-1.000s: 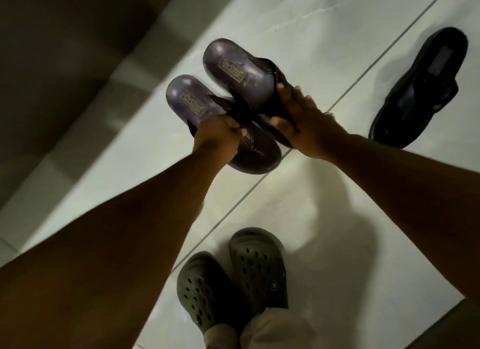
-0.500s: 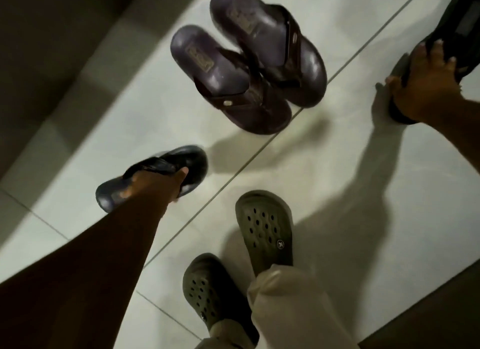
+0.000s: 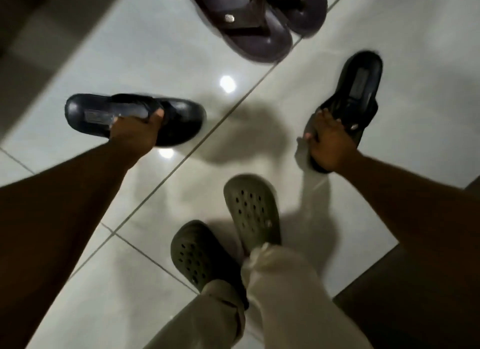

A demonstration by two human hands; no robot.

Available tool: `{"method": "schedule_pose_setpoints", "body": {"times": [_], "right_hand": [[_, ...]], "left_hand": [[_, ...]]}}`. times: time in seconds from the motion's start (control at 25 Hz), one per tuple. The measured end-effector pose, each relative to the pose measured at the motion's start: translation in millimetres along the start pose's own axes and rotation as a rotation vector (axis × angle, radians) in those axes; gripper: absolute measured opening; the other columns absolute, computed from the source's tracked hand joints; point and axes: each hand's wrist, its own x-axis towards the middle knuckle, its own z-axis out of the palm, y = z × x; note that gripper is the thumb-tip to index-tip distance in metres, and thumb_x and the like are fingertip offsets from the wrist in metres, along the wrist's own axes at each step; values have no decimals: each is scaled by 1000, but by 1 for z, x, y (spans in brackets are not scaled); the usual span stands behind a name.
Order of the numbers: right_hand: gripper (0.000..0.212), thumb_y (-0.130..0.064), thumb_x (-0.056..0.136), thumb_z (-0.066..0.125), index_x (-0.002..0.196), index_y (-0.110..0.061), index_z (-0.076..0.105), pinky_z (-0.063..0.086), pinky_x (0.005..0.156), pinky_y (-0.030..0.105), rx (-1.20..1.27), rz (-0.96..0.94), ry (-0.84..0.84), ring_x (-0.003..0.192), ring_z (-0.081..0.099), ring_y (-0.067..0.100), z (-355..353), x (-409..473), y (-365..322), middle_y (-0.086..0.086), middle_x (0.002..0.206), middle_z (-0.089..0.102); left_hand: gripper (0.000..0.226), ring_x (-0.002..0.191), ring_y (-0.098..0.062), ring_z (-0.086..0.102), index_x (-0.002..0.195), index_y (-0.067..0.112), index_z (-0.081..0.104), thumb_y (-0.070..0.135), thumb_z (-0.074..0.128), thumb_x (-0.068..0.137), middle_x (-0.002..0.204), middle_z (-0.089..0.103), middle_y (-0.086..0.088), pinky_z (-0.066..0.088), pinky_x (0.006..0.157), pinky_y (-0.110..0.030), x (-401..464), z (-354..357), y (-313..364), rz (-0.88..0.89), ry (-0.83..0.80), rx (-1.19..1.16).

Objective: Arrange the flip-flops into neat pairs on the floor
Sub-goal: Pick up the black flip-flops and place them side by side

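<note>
My left hand [image 3: 135,130] grips a black flip-flop [image 3: 85,115] by its strap and near edge, held sideways over the left tile. On the right, my right hand [image 3: 330,143] holds the toe end of a second black flip-flop [image 3: 361,81], whose heel points away from me. A pair of dark brown flip-flops [image 3: 262,39] lies side by side on the white tiled floor [image 3: 155,50] at the top, partly cut off by the frame edge.
My own feet in olive green clogs [image 3: 252,213] and light trousers stand at the bottom centre. Dark shadowed areas border the tiles at the upper left and lower right. Grout lines cross the floor diagonally.
Both black flip-flops have come toward the middle in my hands. The view has dropped lower, so the brown pair has slid to the top edge.
</note>
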Motion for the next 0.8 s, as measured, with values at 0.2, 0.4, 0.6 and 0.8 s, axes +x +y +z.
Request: {"method": "schedule_pose_setpoints", "body": {"times": [0.2, 0.4, 0.6, 0.8], "right_hand": [[60, -29, 98, 39, 151, -10, 17, 21, 113, 60, -51, -64, -146, 147, 10, 42, 56, -50, -51, 11, 163, 12], [63, -33, 99, 37, 152, -15, 8, 15, 117, 57, -245, -293, -285, 150, 0, 34, 75, -60, -104, 3, 164, 2], [64, -37, 99, 35, 152, -15, 7, 16, 116, 59, -321, -474, -203, 150, -1, 32, 57, -11, -173, 3, 164, 1], [65, -34, 96, 44, 150, -11, 19, 19, 117, 58, -289, -668, -76, 148, 4, 40, 30, 28, -221, 13, 163, 6]], "left_hand": [[73, 143, -45, 22, 140, 14, 46, 63, 41, 87, 155, 24, -26, 23, 116, -54, -23, 4, -73, 135, -120, 230], [60, 146, -42, 11, 140, 29, 48, 57, 48, 86, 159, 17, -20, 21, 118, -53, -53, 27, -95, 272, -188, 294], [58, 148, -39, 9, 137, 33, 50, 56, 53, 84, 162, 6, -16, 20, 119, -51, -44, 23, -70, 207, -79, 215], [59, 150, -37, 5, 144, 34, 39, 54, 47, 88, 164, 3, -11, 14, 119, -56, -26, 7, -37, 223, -74, 228]]}}
